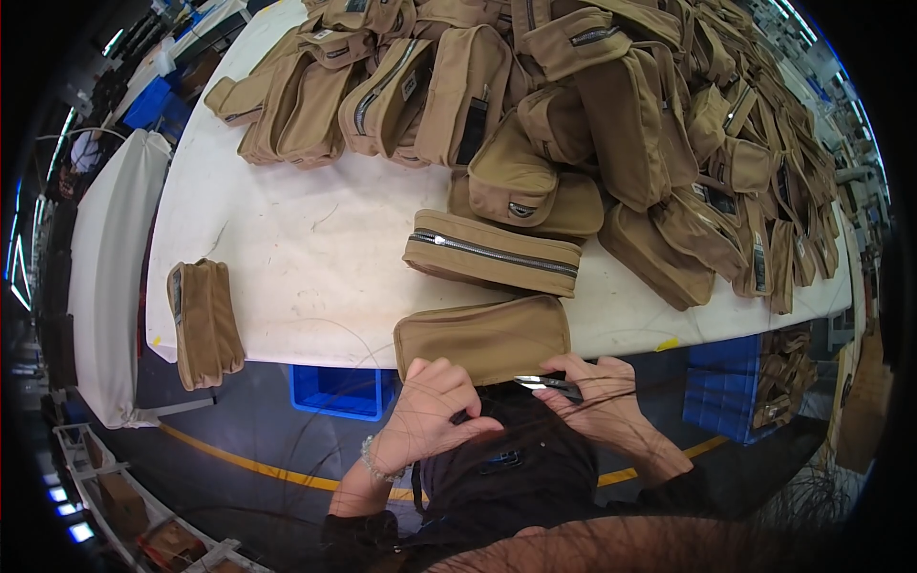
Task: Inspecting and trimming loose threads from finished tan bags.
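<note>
Tan pouch at table's near edge, snips by right corner.
Left hand curls at near-left corner, grip unclear; right hand grips snips. Keep edge taut, blades off cloth.

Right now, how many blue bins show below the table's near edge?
2: one bin left of your left hand, another bin right of your right hand. More may be hidden under the table.

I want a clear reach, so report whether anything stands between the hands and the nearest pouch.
Nothing visible stands in the way. The left hand is at the near left corner of the tan pouch; the right hand, holding snips, is at its near right corner.
</note>
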`<action>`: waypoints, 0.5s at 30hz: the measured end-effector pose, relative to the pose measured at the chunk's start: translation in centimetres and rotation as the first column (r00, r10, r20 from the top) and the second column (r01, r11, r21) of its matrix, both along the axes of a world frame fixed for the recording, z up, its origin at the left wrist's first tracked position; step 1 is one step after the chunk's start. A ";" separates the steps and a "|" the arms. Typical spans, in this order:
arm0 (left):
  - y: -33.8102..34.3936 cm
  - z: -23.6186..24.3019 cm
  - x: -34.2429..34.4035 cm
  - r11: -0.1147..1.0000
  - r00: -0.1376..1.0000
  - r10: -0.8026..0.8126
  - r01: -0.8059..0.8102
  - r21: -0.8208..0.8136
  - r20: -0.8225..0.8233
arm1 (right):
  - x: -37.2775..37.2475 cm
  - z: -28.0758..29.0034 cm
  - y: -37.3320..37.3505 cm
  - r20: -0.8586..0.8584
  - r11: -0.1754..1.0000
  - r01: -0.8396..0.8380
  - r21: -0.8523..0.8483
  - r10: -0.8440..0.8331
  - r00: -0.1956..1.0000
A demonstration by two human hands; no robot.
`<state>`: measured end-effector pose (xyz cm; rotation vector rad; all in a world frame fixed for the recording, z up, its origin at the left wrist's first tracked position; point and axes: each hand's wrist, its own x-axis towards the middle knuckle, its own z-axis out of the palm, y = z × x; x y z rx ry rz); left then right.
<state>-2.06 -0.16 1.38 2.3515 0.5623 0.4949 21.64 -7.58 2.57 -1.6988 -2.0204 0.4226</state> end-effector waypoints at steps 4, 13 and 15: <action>0.0 -0.5 1.3 0.962 0.965 0.262 -0.263 -0.073 -0.018 | 0.1 -0.3 -0.2 -0.015 0.999 0.003 0.041 -0.002 1.000; -0.6 -0.6 2.5 0.953 0.954 0.282 -0.290 -0.083 -0.104 | -0.4 -1.9 -0.4 -0.086 0.995 0.010 0.100 -0.001 0.996; -0.9 -0.6 2.7 0.948 0.940 0.318 -0.317 0.026 -0.125 | -0.6 -2.3 -0.3 -0.094 0.994 0.015 0.108 -0.005 0.996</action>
